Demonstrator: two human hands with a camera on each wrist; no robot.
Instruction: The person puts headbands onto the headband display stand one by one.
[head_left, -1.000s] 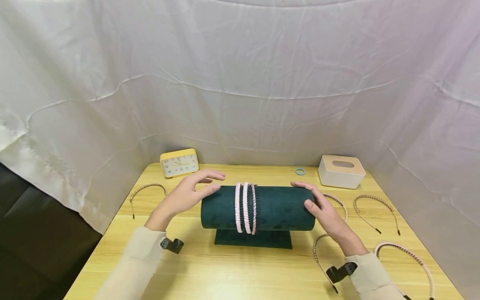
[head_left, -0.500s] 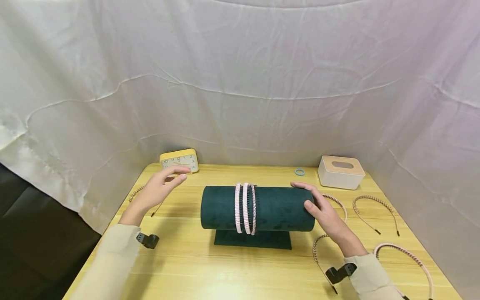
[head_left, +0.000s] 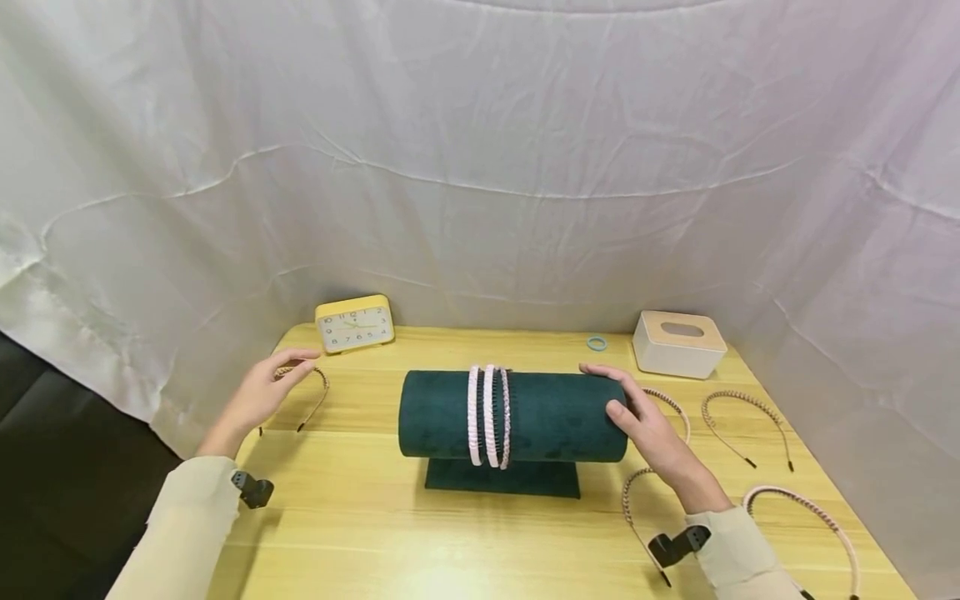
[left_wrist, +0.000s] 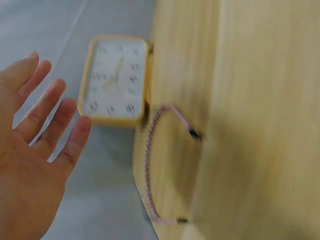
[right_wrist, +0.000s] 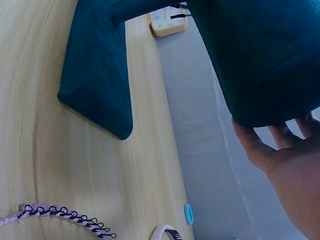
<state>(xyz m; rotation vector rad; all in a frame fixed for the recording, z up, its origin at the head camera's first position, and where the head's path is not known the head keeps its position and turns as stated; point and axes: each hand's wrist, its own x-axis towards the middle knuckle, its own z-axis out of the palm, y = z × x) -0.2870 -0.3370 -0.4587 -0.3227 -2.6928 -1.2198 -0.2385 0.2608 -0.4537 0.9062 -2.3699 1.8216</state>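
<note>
A dark green padded headband stand (head_left: pixel 558 417), a horizontal roll on a flat foot, stands mid-table. Around its roll sit two pale pink headbands (head_left: pixel 490 417) and a thinner braided headband (head_left: pixel 506 417). My right hand (head_left: pixel 660 437) grips the roll's right end, thumb on the front and fingers over the top; the right wrist view shows the fingertips against the end's edge. On the left, my left hand (head_left: pixel 258 392) is held over a thin braided headband (left_wrist: pixel 148 160), fingers relaxed and parted, holding nothing. In the head view it partly covers that headband.
A yellow clock (head_left: pixel 355 325) stands at the back left. At the back right are a white tissue box (head_left: pixel 678 354) with a wooden lid and a small blue ring (head_left: pixel 597 343). Several headbands lie on the right, including a braided one (head_left: pixel 738 393) and a pink one (head_left: pixel 825 523).
My left hand has moved left from the stand's left end, past the front of the clock, to the headband at the left. My right hand stays on the stand.
</note>
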